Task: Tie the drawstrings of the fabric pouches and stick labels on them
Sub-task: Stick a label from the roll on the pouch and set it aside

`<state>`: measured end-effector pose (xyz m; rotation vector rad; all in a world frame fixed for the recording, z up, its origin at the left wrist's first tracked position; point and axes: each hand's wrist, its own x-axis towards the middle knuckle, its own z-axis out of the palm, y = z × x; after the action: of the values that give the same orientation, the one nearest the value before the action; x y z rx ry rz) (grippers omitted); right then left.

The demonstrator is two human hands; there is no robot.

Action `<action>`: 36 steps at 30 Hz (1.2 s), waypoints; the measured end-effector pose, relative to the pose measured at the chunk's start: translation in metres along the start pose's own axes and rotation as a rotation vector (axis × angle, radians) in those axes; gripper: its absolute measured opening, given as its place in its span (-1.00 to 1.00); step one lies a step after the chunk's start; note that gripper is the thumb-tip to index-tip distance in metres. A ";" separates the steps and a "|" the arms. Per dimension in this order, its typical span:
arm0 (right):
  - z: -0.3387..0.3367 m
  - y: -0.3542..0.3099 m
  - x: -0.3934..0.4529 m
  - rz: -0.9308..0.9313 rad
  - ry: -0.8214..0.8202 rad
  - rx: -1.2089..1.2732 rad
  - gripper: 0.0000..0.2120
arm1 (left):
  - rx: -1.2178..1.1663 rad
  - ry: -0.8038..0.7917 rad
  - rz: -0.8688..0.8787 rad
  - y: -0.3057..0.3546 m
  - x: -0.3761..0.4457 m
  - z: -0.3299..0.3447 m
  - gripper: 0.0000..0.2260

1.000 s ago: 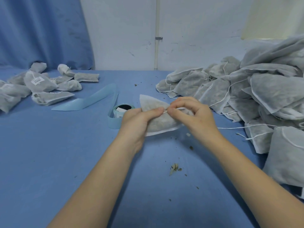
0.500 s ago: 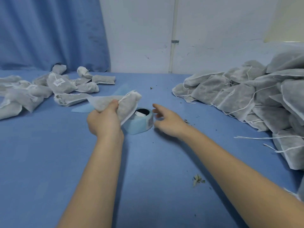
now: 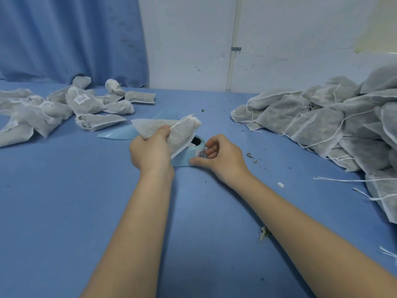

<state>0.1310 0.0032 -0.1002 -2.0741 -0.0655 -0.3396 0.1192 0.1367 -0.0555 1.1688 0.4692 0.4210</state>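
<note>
Blue worktop fills the view, a matte blue sheet dotted with dry crumbs and leaf bits, thickest just right of the right hand. The left hand has its fingers curled round a grey fabric pouch, lifted off the surface and tilted, its white drawstring running out past the thumb. Right beside it, the right hand pinches at a white printed label on the side of the pale-blue label roll, thumb low at the roll's base, fingers curled over the top edge. The roll sits on the worktop directly under the pouch, between the two hands. A strip of blue backing paper trails away beyond the left hand.

Well off to the left of the left hand, a scatter of labelled pouches lies flat, white stickers facing up. Far to the right of the right hand, a big heap of loose pouches piles up, strings dangling over the surface. A small white scrap lies near the right forearm. Behind it all, a blue curtain hangs on the left, and a scuffed white wall with a thin white pipe running up it.
</note>
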 end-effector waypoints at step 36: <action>-0.046 -0.034 -0.033 -0.273 -0.241 -0.201 -0.87 | 0.116 -0.081 0.147 -0.006 -0.002 0.001 -0.86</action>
<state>0.0832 -0.0166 -0.0589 -2.3014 -0.4804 -0.2681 0.1180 0.1328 -0.0607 1.3325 0.3419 0.4768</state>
